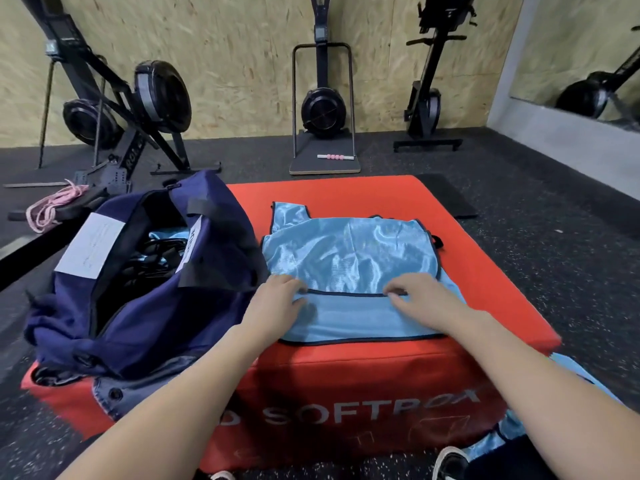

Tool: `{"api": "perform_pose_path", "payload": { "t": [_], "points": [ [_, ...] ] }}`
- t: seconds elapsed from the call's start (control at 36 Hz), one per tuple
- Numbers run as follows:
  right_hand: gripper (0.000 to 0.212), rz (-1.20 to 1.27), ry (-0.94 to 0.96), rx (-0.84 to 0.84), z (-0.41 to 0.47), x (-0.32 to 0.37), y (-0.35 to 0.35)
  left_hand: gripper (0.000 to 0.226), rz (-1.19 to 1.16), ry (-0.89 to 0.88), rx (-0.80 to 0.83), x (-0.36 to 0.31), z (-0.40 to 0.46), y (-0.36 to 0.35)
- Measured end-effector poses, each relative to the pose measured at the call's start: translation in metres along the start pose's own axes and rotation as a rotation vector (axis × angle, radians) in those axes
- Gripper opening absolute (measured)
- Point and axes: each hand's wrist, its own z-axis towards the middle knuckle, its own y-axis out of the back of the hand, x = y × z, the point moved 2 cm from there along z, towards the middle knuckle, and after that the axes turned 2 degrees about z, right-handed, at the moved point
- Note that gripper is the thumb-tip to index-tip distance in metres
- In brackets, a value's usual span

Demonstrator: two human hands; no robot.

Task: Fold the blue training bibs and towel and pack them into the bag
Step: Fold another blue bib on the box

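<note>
Blue training bib (349,258), satin-finish, black-edged: lay spread flat on top of the red soft box (346,386), its near part doubled over so that a black-trimmed edge crossed it from side to side. Left hand (277,299): palm down on the bib at the left end of that folded edge, fingers curled and pinching the trim. Right hand (419,299): palm down at the right end of the same edge, fingertips bent onto the trim and pinching it likewise. Both forearms reached in over the near face of the box, which bore white lettering. Navy bag (138,289): sat on the left part of the box, just beside the bib and touching its left border, mouth open upward; a white label showed on its left flap, and black straps and a patch of blue cloth showed inside. Denim garment (138,389): draped over the near-left corner of the box beneath the bag. Further blue bibs (519,434): hung low off the near-right corner of the box, partly hidden by the right forearm. Pink rope (52,209): coiled on the floor left of the box, beyond the bag. Rowing machines (131,109): stood folded against the chipboard wall behind the box. Pink roller (336,156): lay on a board beyond the far edge of the box.
</note>
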Motion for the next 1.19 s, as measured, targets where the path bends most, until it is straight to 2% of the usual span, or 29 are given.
{"api": "perform_pose_path", "payload": {
  "t": [0.14,0.28,0.47,0.56,0.67,0.72,0.78,0.83,0.94,1.06,1.19],
  "points": [
    [0.022,0.037,0.136,0.056,0.040,0.034,-0.026,0.024,-0.023,-0.066,0.033,0.012,0.027,-0.008],
    [0.021,0.076,0.187,0.089,0.073,0.050,-0.047,0.009,-0.027,-0.146,0.076,0.023,0.045,-0.016],
    [0.015,0.144,0.142,0.161,0.104,0.045,-0.061,0.004,-0.059,-0.157,0.068,0.029,0.061,-0.027],
    [0.021,0.143,0.116,0.177,0.110,0.043,-0.062,0.005,-0.049,-0.143,0.069,0.030,0.065,-0.033],
    [0.035,0.086,0.110,0.144,0.112,0.046,-0.061,0.007,-0.080,-0.091,0.076,0.024,0.068,-0.033],
    [0.025,0.062,0.119,0.120,0.112,0.046,-0.060,0.012,-0.155,-0.012,0.088,0.023,0.070,-0.031],
    [0.007,0.114,0.104,0.062,0.113,0.043,-0.056,0.014,-0.225,0.034,0.088,0.024,0.071,-0.029],
    [0.008,0.231,0.070,0.000,0.113,0.038,-0.049,0.011,-0.265,0.013,0.080,0.022,0.069,-0.025],
    [0.007,0.345,0.051,-0.047,0.105,0.031,-0.031,0.036,-0.203,-0.085,0.091,0.015,0.062,-0.016],
    [0.011,0.324,0.058,-0.058,0.095,0.016,-0.017,0.013,-0.145,-0.111,-0.013,0.014,0.057,-0.007],
    [0.018,0.198,0.034,-0.062,0.076,-0.013,0.003,0.013,-0.133,-0.085,-0.063,0.022,0.045,0.004]
  ]
}}
